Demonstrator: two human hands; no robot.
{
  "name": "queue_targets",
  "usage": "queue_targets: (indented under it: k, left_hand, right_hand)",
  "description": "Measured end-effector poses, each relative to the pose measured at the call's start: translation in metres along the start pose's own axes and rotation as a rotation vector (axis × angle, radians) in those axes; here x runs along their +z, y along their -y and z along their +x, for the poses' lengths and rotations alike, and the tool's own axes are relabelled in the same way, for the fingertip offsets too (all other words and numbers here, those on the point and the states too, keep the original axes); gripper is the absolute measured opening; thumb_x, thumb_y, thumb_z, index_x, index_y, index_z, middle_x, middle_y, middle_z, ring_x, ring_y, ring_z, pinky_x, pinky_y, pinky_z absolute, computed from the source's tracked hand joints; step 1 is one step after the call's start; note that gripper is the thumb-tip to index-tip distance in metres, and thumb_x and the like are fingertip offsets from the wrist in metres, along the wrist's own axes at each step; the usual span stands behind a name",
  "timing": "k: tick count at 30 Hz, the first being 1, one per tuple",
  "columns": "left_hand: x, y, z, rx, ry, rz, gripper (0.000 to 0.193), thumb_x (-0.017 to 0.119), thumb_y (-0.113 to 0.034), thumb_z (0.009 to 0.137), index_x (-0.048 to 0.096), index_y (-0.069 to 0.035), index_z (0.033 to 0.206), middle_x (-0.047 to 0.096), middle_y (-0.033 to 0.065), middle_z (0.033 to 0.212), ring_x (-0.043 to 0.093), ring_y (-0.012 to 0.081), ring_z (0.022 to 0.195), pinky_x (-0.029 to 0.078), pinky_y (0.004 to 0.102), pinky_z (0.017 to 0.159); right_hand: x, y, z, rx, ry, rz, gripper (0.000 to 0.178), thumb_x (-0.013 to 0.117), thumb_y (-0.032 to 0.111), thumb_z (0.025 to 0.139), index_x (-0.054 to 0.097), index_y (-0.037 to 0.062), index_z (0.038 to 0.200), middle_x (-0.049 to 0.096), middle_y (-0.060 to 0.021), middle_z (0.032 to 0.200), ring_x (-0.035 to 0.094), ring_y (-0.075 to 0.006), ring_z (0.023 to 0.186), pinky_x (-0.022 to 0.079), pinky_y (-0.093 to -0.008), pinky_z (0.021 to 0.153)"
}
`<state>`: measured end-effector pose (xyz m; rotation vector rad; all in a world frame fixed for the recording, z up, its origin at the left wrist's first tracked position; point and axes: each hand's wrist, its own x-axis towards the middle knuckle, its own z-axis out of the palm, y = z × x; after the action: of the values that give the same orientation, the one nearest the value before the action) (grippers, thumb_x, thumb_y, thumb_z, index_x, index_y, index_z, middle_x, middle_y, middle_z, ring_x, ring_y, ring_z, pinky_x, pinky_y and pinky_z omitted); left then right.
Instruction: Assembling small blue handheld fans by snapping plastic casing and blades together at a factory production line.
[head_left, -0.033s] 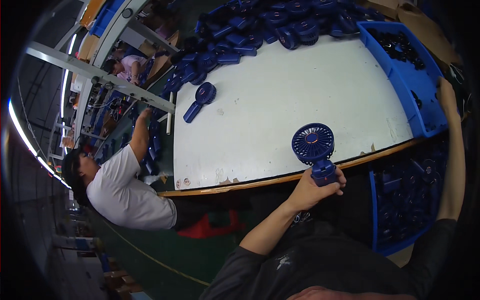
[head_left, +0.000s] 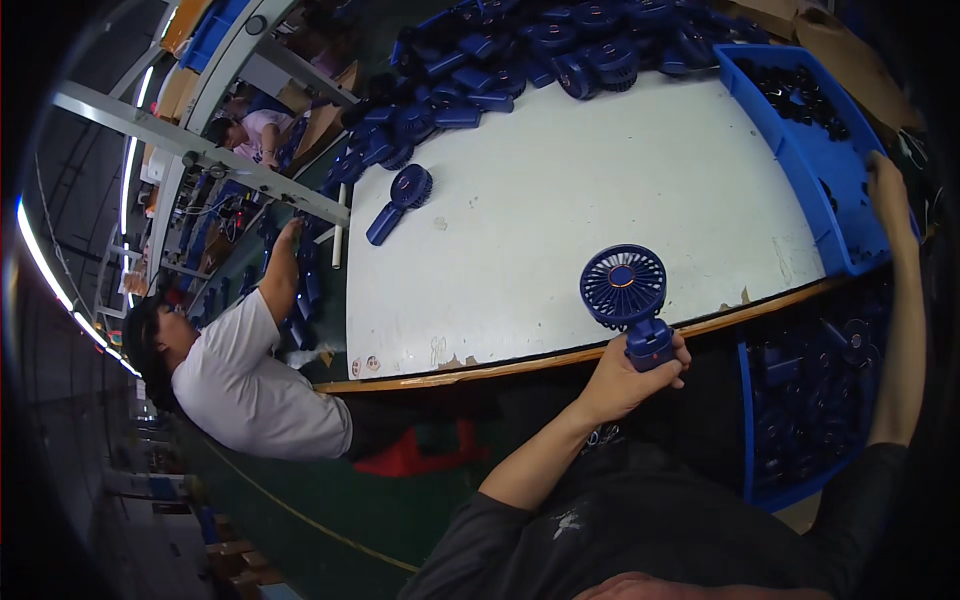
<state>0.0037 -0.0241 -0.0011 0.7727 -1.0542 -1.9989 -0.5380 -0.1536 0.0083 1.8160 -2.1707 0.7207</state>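
Observation:
A dark blue handheld fan (head_left: 623,285) stands upright in my left hand (head_left: 620,385), its round grille above the fist. My fingers are wrapped round its handle, just over the table's near edge. At the far right my right hand (head_left: 886,190) is at the right side of the blue bin (head_left: 810,205), by its rim. The fingers of that hand are mostly hidden, so whether they grip anything does not show. Several small black parts (head_left: 790,95) lie in the bin, mostly at its far end. Another blue fan (head_left: 402,203) lies on the white tabletop (head_left: 560,190).
Many blue fans (head_left: 470,75) are heaped along the table's far edge. Below the table at right is a second blue bin (head_left: 748,420) with fans inside. A co-worker in a light shirt (head_left: 265,375) sits at the left, near a metal frame (head_left: 250,175) and a red stool (head_left: 415,455).
My right hand has shifted slightly left, toward the inside of the bin. The fan in my left hand has tilted a little, its head moving slightly left.

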Motion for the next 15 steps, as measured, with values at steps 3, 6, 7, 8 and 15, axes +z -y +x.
queue_targets:
  k: [3, 6, 7, 8, 15]
  left_hand:
    - [0.004, 0.013, 0.007, 0.117, -0.133, 0.268, 0.027, 0.071, -0.007, 0.089, 0.058, -0.001, 0.112, 0.065, 0.0084, 0.101, 0.065, 0.0121, 0.080, 0.055, 0.0251, 0.067]
    - [0.005, 0.021, 0.013, 0.242, -0.188, 0.490, 0.026, 0.070, -0.007, 0.090, 0.058, 0.001, 0.112, 0.066, 0.0067, 0.097, 0.064, 0.0102, 0.077, 0.054, 0.0249, 0.068]
    - [0.006, 0.021, 0.015, 0.274, -0.198, 0.552, 0.026, 0.070, -0.007, 0.090, 0.059, 0.002, 0.112, 0.066, 0.0062, 0.095, 0.063, 0.0099, 0.076, 0.054, 0.0249, 0.068]
    - [0.005, 0.022, 0.016, 0.310, -0.205, 0.538, 0.026, 0.070, -0.007, 0.090, 0.059, 0.002, 0.112, 0.066, 0.0061, 0.094, 0.063, 0.0097, 0.076, 0.054, 0.0246, 0.069]
    - [-0.006, 0.027, -0.005, 0.204, -0.313, 0.377, 0.024, 0.068, -0.008, 0.090, 0.061, 0.001, 0.111, 0.068, 0.0063, 0.091, 0.066, 0.0106, 0.074, 0.054, 0.0242, 0.066]
  right_hand:
    - [-0.026, 0.170, -0.063, -0.076, 0.095, 0.491, 0.023, 0.051, -0.007, 0.086, 0.061, -0.0020, 0.106, 0.065, -0.0145, 0.099, 0.065, -0.0229, 0.085, 0.052, -0.0348, 0.076]
    - [-0.051, 0.298, -0.139, -0.218, 0.425, 0.734, 0.027, 0.053, -0.008, 0.083, 0.062, -0.0036, 0.108, 0.062, -0.0172, 0.095, 0.063, -0.0297, 0.087, 0.051, -0.0364, 0.079]
    - [-0.041, 0.314, -0.158, -0.283, 0.416, 0.885, 0.027, 0.054, -0.007, 0.085, 0.061, -0.0038, 0.111, 0.062, -0.0192, 0.096, 0.064, -0.0327, 0.090, 0.050, -0.0366, 0.081]
    - [-0.040, 0.332, -0.172, -0.215, 0.406, 0.987, 0.029, 0.056, -0.005, 0.087, 0.061, -0.0027, 0.115, 0.063, -0.0198, 0.098, 0.064, -0.0335, 0.093, 0.050, -0.0373, 0.083]
    - [-0.039, 0.345, -0.219, 0.255, 0.589, 1.566, 0.033, 0.058, 0.000, 0.094, 0.058, -0.0075, 0.127, 0.060, -0.0117, 0.117, 0.058, -0.0170, 0.104, 0.047, -0.0292, 0.093]
